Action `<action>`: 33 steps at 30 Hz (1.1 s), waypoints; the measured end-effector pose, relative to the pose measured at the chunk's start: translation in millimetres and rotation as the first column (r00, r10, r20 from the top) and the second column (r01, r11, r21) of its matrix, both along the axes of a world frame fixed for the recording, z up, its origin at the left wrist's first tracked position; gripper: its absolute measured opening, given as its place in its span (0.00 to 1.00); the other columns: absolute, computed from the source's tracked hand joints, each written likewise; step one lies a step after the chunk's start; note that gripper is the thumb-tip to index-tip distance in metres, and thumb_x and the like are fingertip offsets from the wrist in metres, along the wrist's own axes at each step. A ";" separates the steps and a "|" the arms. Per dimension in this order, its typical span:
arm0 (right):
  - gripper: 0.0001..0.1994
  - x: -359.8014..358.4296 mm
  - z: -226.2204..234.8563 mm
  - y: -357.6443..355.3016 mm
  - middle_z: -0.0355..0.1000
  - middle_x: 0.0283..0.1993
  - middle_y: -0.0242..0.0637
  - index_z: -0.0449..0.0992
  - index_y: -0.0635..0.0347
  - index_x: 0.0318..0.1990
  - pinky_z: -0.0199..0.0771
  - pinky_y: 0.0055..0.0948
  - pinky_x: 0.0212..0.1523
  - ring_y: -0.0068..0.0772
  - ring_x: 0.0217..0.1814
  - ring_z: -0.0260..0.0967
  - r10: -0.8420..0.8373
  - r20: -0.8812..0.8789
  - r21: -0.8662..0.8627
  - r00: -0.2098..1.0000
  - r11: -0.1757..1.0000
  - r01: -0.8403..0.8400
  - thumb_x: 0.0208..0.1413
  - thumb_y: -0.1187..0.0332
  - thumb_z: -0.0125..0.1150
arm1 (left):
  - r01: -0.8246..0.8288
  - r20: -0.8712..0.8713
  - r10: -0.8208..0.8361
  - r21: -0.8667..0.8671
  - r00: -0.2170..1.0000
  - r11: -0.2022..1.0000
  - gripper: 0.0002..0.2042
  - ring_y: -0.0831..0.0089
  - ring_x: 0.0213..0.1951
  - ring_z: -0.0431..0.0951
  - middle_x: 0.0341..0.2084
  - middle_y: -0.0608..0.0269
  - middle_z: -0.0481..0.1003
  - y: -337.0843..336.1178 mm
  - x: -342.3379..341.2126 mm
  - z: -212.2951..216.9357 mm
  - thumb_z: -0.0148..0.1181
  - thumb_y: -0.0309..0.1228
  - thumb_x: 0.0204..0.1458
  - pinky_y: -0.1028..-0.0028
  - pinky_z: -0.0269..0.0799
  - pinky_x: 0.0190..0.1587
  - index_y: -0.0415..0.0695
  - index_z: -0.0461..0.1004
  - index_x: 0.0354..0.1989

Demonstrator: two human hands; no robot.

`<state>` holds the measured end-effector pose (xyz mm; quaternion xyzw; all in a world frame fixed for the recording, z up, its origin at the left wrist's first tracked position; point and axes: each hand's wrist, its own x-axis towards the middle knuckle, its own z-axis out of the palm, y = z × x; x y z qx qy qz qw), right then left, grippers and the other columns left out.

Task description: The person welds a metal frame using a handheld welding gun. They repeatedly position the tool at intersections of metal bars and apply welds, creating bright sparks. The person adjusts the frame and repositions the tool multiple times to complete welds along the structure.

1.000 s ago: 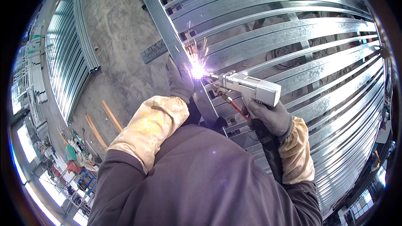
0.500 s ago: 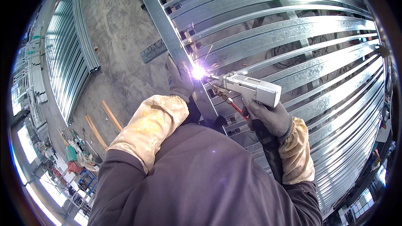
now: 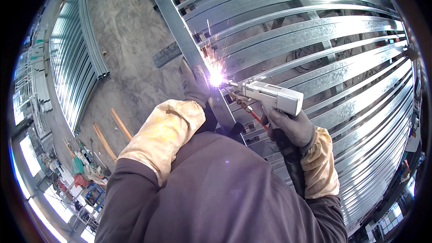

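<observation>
Arc [image 3: 216, 80] lower on mtl bar [image 3: 173, 17]; R hand [image 3: 296, 128] round boxy gun [image 3: 273, 96], L fingers [image 3: 200, 74] unclear

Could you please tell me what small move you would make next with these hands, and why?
I would probably ease the left hand slightly away from the bright arc. It is right beside the glare, at the edge of the long metal bar, and sparks are spraying close by. The right hand grips the silver torch, its tip at the glare.
</observation>
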<state>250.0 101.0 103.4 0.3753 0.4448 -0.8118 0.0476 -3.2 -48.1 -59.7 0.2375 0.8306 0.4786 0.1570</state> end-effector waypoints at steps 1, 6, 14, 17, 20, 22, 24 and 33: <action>0.19 0.4 1.0 0.0 0.77 0.37 0.36 0.73 0.67 0.58 0.77 0.24 0.30 0.22 0.30 0.74 0.000 -0.007 0.003 1.000 1.000 0.000 0.66 0.62 0.61 | -0.004 0.062 0.003 0.020 0.998 1.000 0.27 0.41 0.53 0.71 0.55 0.36 0.67 2.6 1.5 6.3 0.46 0.34 0.68 0.51 0.66 0.57 0.32 0.54 0.70; 0.21 3.5 4.9 -3.8 0.77 0.38 0.37 0.71 0.66 0.60 0.78 0.24 0.31 0.22 0.30 0.73 0.004 0.032 -0.015 0.999 1.000 -0.004 0.66 0.62 0.61 | -0.014 -0.130 0.005 -0.070 0.991 0.997 0.26 0.40 0.55 0.70 0.55 0.34 0.67 -3.3 -6.9 -12.4 0.47 0.33 0.67 0.52 0.65 0.59 0.33 0.55 0.69; 0.26 18.0 42.0 -10.1 0.79 0.40 0.45 0.67 0.67 0.64 0.77 0.26 0.26 0.28 0.26 0.76 -0.219 0.022 0.011 0.975 0.976 0.219 0.63 0.63 0.63 | -0.015 -0.122 0.008 -0.056 0.993 0.998 0.27 0.38 0.55 0.71 0.57 0.32 0.66 -3.0 -8.3 -15.8 0.47 0.34 0.67 0.52 0.66 0.59 0.31 0.55 0.69; 0.23 35.2 69.9 -8.8 0.79 0.39 0.49 0.69 0.73 0.59 0.78 0.28 0.24 0.31 0.25 0.76 -0.413 0.011 0.153 0.911 0.901 0.406 0.62 0.65 0.61 | -0.031 -0.139 0.015 -0.118 0.990 0.993 0.28 0.39 0.57 0.71 0.59 0.32 0.65 -2.4 -6.3 -13.6 0.46 0.37 0.68 0.53 0.66 0.60 0.32 0.52 0.71; 0.21 61.0 109.5 -13.2 0.79 0.39 0.52 0.70 0.74 0.55 0.77 0.27 0.20 0.32 0.24 0.77 -0.588 -0.067 0.335 0.806 0.748 0.573 0.65 0.62 0.57 | -0.047 -0.166 0.033 -0.083 0.986 0.995 0.28 0.36 0.56 0.69 0.57 0.30 0.64 -1.2 -5.9 -27.0 0.47 0.36 0.66 0.49 0.65 0.60 0.29 0.53 0.69; 0.21 89.7 131.1 -19.6 0.78 0.38 0.51 0.71 0.73 0.53 0.75 0.24 0.18 0.30 0.22 0.75 -0.646 -0.143 0.425 0.750 0.644 0.636 0.68 0.58 0.52 | -0.053 -0.168 0.039 -0.076 0.985 0.996 0.29 0.35 0.57 0.68 0.57 0.29 0.63 -0.1 -9.1 -25.1 0.47 0.37 0.66 0.48 0.64 0.60 0.28 0.53 0.68; 0.23 109.3 163.2 -38.9 0.77 0.36 0.50 0.72 0.74 0.51 0.72 0.21 0.17 0.27 0.20 0.73 -0.681 -0.251 0.495 0.687 0.520 0.696 0.71 0.55 0.49 | -0.038 -0.158 0.025 -0.081 0.987 0.996 0.30 0.35 0.57 0.67 0.58 0.29 0.63 1.5 -9.6 -15.2 0.47 0.38 0.66 0.47 0.64 0.60 0.27 0.52 0.68; 0.25 289.6 297.2 -210.6 0.75 0.46 0.52 0.70 0.71 0.56 0.79 0.21 0.24 0.29 0.32 0.78 -0.839 -0.458 0.658 0.295 -0.097 0.747 0.71 0.51 0.53 | 0.044 0.060 -0.033 -0.204 0.998 0.978 0.40 0.36 0.66 0.63 0.66 0.26 0.56 1.6 -8.0 17.8 0.50 0.42 0.64 0.51 0.62 0.68 0.25 0.39 0.73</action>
